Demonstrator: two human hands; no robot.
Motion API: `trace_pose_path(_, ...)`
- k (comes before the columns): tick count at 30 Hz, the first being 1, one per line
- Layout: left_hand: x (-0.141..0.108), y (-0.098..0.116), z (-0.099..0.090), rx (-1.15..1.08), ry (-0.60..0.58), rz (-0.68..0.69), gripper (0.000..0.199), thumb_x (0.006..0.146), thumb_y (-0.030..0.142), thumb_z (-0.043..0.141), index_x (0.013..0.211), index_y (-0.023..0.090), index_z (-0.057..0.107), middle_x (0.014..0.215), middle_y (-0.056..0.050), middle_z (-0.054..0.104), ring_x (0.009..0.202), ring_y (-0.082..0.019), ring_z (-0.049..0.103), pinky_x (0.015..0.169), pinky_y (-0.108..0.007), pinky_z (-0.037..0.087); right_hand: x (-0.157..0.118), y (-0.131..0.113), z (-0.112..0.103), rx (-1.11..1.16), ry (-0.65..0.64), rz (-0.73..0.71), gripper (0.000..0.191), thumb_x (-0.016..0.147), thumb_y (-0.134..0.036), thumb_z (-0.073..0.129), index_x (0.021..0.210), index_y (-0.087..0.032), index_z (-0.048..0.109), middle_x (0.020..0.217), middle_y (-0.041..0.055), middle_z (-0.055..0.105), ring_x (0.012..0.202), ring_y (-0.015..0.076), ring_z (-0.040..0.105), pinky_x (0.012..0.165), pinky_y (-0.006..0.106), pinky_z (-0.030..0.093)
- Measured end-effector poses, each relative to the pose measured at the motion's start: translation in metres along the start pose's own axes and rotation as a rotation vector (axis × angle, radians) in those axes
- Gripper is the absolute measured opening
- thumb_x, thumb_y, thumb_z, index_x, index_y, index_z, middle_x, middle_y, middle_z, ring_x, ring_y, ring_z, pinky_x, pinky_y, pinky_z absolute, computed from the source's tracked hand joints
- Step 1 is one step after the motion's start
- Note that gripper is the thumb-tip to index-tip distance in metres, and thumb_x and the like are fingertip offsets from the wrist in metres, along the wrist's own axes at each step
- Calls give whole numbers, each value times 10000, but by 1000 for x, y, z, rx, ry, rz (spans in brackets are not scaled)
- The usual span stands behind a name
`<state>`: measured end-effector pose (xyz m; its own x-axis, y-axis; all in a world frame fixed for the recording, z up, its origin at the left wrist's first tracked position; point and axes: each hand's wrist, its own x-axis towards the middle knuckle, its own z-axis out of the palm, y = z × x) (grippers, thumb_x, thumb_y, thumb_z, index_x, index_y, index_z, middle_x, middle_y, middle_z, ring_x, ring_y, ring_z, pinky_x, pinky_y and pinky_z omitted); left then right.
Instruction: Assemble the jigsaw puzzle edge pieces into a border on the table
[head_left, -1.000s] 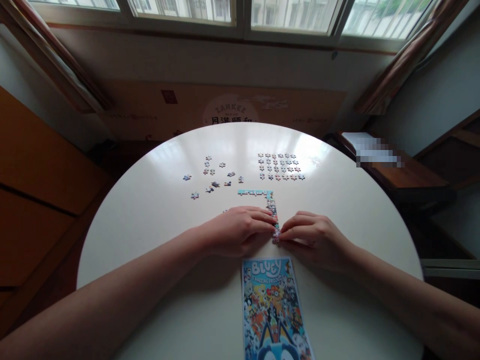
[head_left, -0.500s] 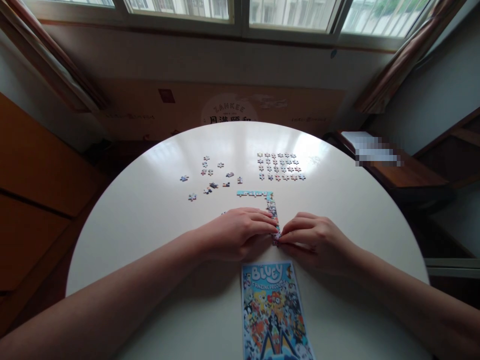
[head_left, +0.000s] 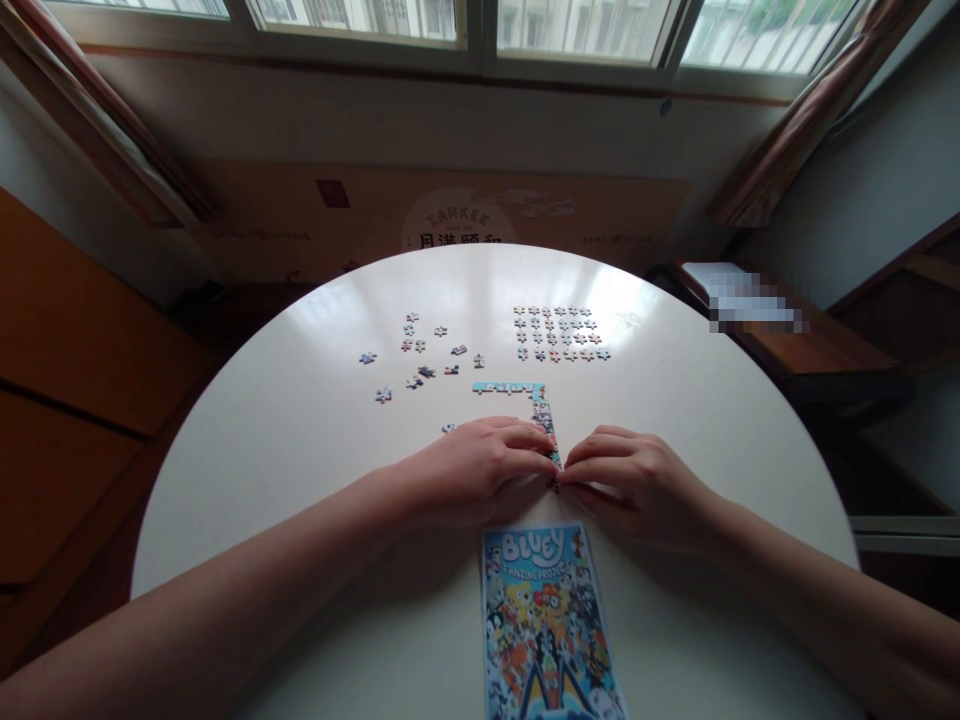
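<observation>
Joined jigsaw pieces form an angled strip [head_left: 543, 410], with a turquoise top row and a side running toward me. My left hand [head_left: 495, 465] lies over the left of that side, fingers closed together and pressed on the strip's lower pieces. From the right, my right hand [head_left: 626, 480] pinches at a jigsaw piece [head_left: 556, 484] at the near end; the fingertips hide most of it. Both hands' fingertips nearly meet there. Just in front lies a colourful Bluey picture sheet [head_left: 551, 620]. One loose piece [head_left: 448, 428] sits beyond my left wrist.
Loose jigsaw pieces [head_left: 426, 371] are scattered at the left back of the round white table [head_left: 300, 420]. More pieces [head_left: 550, 338] stand in rows at the right back. A brown wooden surface with papers [head_left: 802, 335] is beyond the table's right edge.
My left hand has shifted very slightly to the right and down along the strip, covering more of its near end. The right hand stays almost still.
</observation>
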<state>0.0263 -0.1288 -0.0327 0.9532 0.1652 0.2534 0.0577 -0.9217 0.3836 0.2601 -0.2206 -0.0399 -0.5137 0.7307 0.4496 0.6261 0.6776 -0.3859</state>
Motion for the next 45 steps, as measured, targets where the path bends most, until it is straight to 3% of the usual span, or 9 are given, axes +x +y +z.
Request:
trace_pose_path(4, 1, 2, -1, -21, -12, -31, 387, 872, 113, 607, 1224, 257, 676, 1325, -74, 652, 1243, -260, 581, 1083, -481, 469, -1, 5, -2, -28, 136, 25, 119, 888, -156, 656, 933, -216, 749, 886, 51, 758, 795, 190, 671, 694, 339, 571)
trace_pose_path(8, -1, 2, -1, -30, 10, -30, 393, 886, 93, 567, 1238, 238, 663, 1346, -92, 638, 1246, -259, 583, 1074, -478, 479, 0, 11, -3, -40, 195, 68, 95, 889, -168, 664, 906, -208, 748, 856, 59, 754, 775, 195, 671, 679, 346, 576)
trace_pose_path(13, -3, 2, -2, -26, 86, -59, 398, 864, 44, 517, 1189, 216, 671, 1318, -94, 645, 1225, -244, 587, 1030, -439, 518, -1, 14, -2, 19, 117, 82, 107, 895, -177, 653, 907, -210, 755, 860, 53, 749, 776, 183, 667, 669, 327, 566)
trace_pose_path(16, -4, 2, -2, 21, 137, -89, 322, 855, 80, 539, 1109, 199, 695, 1186, -89, 698, 1086, -231, 638, 935, -410, 567, -1, 14, -2, 38, 45, 71, 107, 893, -212, 670, 959, -221, 754, 897, 47, 749, 813, 182, 662, 702, 331, 563)
trace_pose_path(20, -5, -4, -2, 168, 229, -224, 241, 887, 121, 531, 1037, 179, 709, 1070, -92, 725, 989, -235, 655, 883, -437, 584, 0, 14, -1, 9, 1, 54, 211, 882, -310, 712, 1082, -245, 735, 1015, 53, 744, 918, 210, 657, 793, 385, 553)
trace_pose_path(25, -6, -10, 1, 290, 261, -298, 296, 897, 131, 535, 1151, 151, 686, 1215, -124, 696, 1139, -273, 619, 999, -493, 539, 0, 14, 1, -68, -48, 81, 313, 851, -353, 748, 1154, -281, 716, 1123, 58, 719, 1028, 254, 637, 893, 470, 501)
trace_pose_path(29, -5, -8, 3, 350, 244, -328, 381, 872, 144, 555, 1240, 139, 652, 1365, -142, 619, 1294, -300, 532, 1106, -533, 454, 0, 14, 3, -67, -28, 114, 325, 867, -366, 736, 1178, -276, 709, 1137, 62, 714, 1039, 247, 633, 907, 457, 495)
trace_pose_path(37, -6, -8, 3, 451, 174, -542, 416, 925, 261, 517, 1303, 133, 633, 1422, -144, 576, 1356, -310, 477, 1182, -553, 328, 2, 14, 5, -67, -19, 126, 311, 865, -355, 737, 1161, -265, 707, 1135, 44, 719, 1038, 231, 638, 914, 429, 489)
trace_pose_path(45, -7, -10, 6, 535, 125, -599, 443, 942, 316, 489, 1325, 137, 624, 1474, -148, 529, 1391, -319, 434, 1187, -562, 296, 1, 15, 6, -66, -40, 127, 297, 869, -372, 735, 1151, -284, 707, 1159, 35, 720, 1061, 233, 637, 934, 434, 479)
